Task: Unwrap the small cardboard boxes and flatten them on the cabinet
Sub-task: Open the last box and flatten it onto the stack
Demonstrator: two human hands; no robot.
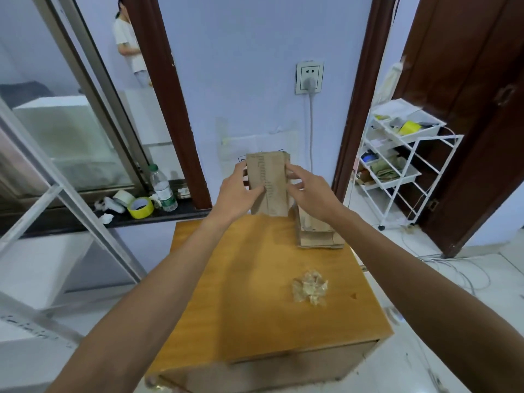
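Head view, what lies around you?

Me: A wooden cabinet (255,279) stands right before me, against a pale wall. On its far right corner lies a stack of flattened cardboard (319,235). Nearer me, right of the middle, is a crumpled wad of clear tape (309,286). To the left runs a dark windowsill (184,211) with a yellow tape roll (141,207), a pale tape roll (124,197) just beside it and a water bottle (163,190). On the wall above, a socket (309,78) holds a plug whose cord hangs straight down. To the right a white wire trolley (397,154) stands by a brown door (467,95). Another person (129,43) in white shows far off at the upper left.

Does anything stand in the way?

Me: The stack sits just under my right forearm, which partly hides it. The tape wad is well apart from my hands, nearer my body.

And the box?

Me: The cardboard box (268,184) stands upright over the cabinet's far edge, between my two grips. My left grip (241,191) clamps its left edge, thumb across the printed face, fingers curled behind. My right grip (309,191) pinches the right edge, fingertips on the front. I cannot tell whether its lower edge touches the cabinet.
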